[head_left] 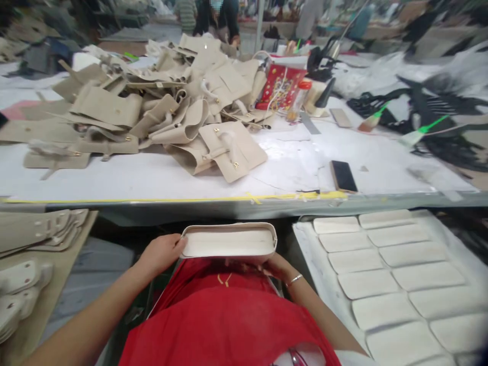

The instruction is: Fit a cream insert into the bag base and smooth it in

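Note:
A cream bag body, its rounded rectangular end facing up, is held over my lap just below the table edge. My left hand grips its left end, thumb on the rim and fingers wrapped around the side. At the lower right corner, my right hand closes around the same bag body from below; most of its fingers are hidden. The red apron lies directly beneath it.
A heap of beige bag pieces covers the table's left half. A phone, brushes and a red packet lie to the right. Cream panels fill a board at my right; strap pieces lie left. A person stands beyond.

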Available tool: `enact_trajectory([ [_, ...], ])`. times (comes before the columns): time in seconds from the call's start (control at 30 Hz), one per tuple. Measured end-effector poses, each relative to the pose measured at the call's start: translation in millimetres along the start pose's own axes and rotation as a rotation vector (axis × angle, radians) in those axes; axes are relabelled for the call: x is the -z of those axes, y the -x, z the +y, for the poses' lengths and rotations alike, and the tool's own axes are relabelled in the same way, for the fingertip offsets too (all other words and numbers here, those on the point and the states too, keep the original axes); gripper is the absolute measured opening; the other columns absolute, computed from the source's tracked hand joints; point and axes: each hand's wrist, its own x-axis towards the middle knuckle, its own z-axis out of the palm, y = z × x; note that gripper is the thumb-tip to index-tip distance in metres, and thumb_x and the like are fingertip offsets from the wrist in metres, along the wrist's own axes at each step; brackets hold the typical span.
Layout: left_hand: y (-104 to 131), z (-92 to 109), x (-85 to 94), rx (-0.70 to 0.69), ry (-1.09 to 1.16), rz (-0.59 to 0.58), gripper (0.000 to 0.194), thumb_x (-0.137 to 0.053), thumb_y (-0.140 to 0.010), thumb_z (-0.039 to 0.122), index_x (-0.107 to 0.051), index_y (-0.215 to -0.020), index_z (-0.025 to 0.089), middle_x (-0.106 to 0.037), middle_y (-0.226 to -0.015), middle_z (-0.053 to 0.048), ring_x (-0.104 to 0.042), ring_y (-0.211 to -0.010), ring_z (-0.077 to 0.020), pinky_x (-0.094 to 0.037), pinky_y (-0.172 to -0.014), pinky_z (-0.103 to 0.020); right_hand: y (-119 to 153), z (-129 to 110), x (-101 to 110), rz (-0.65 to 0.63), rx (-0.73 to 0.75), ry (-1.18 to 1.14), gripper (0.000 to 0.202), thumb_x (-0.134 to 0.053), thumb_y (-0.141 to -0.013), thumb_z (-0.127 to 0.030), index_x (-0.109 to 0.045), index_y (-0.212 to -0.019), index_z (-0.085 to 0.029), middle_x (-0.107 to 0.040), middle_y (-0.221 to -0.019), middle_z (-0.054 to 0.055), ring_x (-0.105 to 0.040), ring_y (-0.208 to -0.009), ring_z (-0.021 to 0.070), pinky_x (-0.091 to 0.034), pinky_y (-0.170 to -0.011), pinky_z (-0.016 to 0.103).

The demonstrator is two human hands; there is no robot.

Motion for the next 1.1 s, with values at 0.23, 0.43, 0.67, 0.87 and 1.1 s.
enact_trajectory([
  [0.23, -5, -3, -3.4, -0.031, 0.017, 0.038, 0.041, -0.026, -0.088, 0.04, -0.057, -0.075, 0.017, -0.062, -0.085, -0.01, -0.061, -0.079, -0.0207, -0.041, -0.068, -0.028, 47, -71, 59, 0.307, 0.205, 0.552, 0.051, -0.035, -0.085, -0.057, -0.061, -0.07, -0.016, -0.063, -0.065, 0.008, -0.06, -0.058, 0.0159, -0.041, -0.053, 0.025],
  [0.43, -5, -4, -5.0, -0.055, 0.016, 0.033, 0.041, -0.024, -0.089, 0.036, -0.057, -0.076, 0.016, -0.062, -0.086, -0.011, -0.061, -0.081, -0.0215, -0.043, -0.071, -0.029, 63, -91, 28, 0.318, 0.237, 1.173, 0.031, -0.038, -0.085, -0.025, -0.064, -0.076, -0.013, -0.068, -0.079, 0.016, -0.064, -0.073, 0.0236, -0.04, -0.063, 0.03],
  [0.67, -8, -9, -5.5, -0.084, 0.044, 0.025, 0.042, -0.023, -0.088, 0.036, -0.058, -0.076, 0.016, -0.062, -0.088, -0.011, -0.061, -0.084, -0.0231, -0.043, -0.075, -0.03, 54, -81, 27, 0.249, 0.248, 1.133, 0.035, -0.031, -0.09, -0.022, -0.061, -0.075, -0.012, -0.067, -0.076, 0.016, -0.064, -0.073, 0.0251, -0.04, -0.063, 0.032],
  [0.87, -15, -13, -8.7, -0.087, 0.054, 0.011, 0.042, -0.022, -0.088, 0.036, -0.056, -0.074, 0.016, -0.061, -0.086, -0.011, -0.06, -0.082, -0.0229, -0.041, -0.073, -0.03, 56, -73, 31, 0.13, 0.152, 0.642, 0.038, -0.032, -0.092, -0.042, -0.055, -0.076, -0.015, -0.066, -0.07, 0.008, -0.062, -0.057, 0.0144, -0.042, -0.054, 0.024],
  [1.1, -15, -16, -12.3, -0.102, 0.115, 0.011, 0.044, -0.022, -0.088, 0.042, -0.055, -0.072, 0.018, -0.06, -0.082, -0.009, -0.059, -0.08, -0.022, -0.04, -0.072, -0.03, 64, -67, 31, 0.185, 0.167, 0.559, 0.037, -0.049, -0.082, -0.051, -0.058, -0.072, -0.017, -0.066, -0.065, 0.004, -0.06, -0.06, 0.0145, -0.037, -0.054, 0.024],
])
